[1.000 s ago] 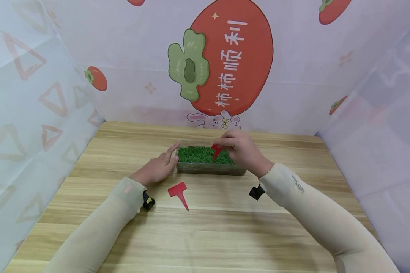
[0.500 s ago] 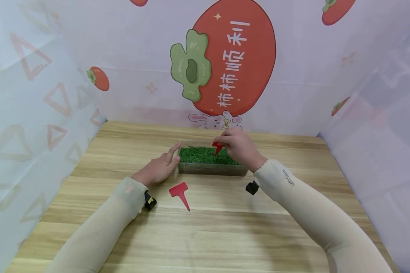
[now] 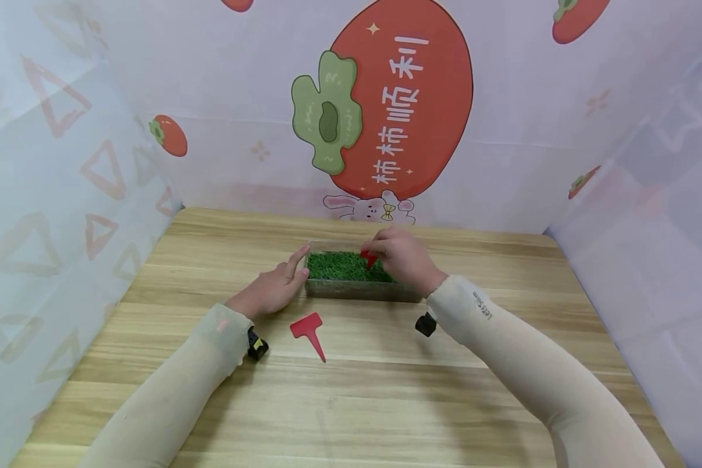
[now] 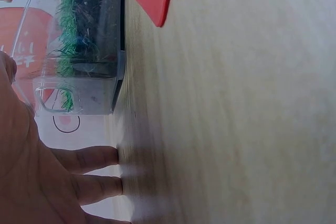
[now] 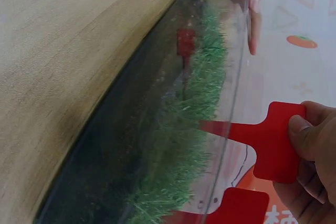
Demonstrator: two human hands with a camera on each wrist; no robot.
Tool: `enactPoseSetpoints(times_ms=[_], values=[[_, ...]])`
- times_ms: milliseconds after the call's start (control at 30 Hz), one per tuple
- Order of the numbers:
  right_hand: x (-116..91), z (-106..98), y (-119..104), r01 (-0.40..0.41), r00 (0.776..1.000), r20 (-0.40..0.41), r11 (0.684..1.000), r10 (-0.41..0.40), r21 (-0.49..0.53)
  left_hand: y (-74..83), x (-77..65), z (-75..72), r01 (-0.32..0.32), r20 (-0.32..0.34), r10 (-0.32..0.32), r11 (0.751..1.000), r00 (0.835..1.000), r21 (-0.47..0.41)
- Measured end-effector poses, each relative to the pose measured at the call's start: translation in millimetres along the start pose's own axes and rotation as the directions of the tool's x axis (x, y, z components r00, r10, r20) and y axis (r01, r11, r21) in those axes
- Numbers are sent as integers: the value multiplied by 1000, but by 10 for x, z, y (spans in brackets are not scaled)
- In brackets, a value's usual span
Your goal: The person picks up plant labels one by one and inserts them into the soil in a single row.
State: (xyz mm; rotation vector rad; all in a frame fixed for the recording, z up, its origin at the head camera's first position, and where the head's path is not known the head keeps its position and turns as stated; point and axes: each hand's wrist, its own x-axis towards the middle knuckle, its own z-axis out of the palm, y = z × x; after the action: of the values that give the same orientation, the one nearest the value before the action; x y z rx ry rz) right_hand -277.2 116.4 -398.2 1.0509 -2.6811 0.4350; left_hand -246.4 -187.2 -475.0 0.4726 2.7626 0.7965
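A clear plastic box [image 3: 363, 291] holds green artificial grass [image 3: 339, 266] over a dark layer. My right hand [image 3: 406, 260] pinches the wide head of a red T-shaped plant label [image 5: 278, 142] between thumb and fingers. The label's narrow stem points down into the grass. Beside it, a second red label [image 5: 241, 208] stands in the grass in the right wrist view; my right hand hides it in the head view. My left hand [image 3: 269, 289] rests at the box's left end, thumb and forefinger spread against it, the other fingers extended down to the table. Another red label [image 3: 309, 331] lies flat in front of the box.
The wooden table [image 3: 374, 403] runs back to a printed cloth wall [image 3: 240, 162] close behind the box. Cloth walls also stand at the left and right. A black wrist camera [image 3: 426, 324] hangs below the right cuff, another [image 3: 257, 346] at the left one.
My right hand has lowered slightly toward the grass with the label, and its forearm has shifted left. The left hand, box and flat label have kept their places.
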Motion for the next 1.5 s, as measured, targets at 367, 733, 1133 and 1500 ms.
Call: enactPoseSetpoints(times_ms=[367,733,1133,1500], values=[[4,74,20,-48,997,65,999,49,-25,11,9,12,-1,-4,1,1000,1000,-9],[38,99,17,-66,994,88,998,68,-25,21,2,-14,-14,-1,14,1000,1000,-9],[53,150,27,-51,995,86,998,53,-26,28,-6,-13,-11,3,11,1000,1000,-12],[12,57,13,-8,1000,-3,999,8,46,2,-6,-7,-6,4,6,1000,1000,-9]])
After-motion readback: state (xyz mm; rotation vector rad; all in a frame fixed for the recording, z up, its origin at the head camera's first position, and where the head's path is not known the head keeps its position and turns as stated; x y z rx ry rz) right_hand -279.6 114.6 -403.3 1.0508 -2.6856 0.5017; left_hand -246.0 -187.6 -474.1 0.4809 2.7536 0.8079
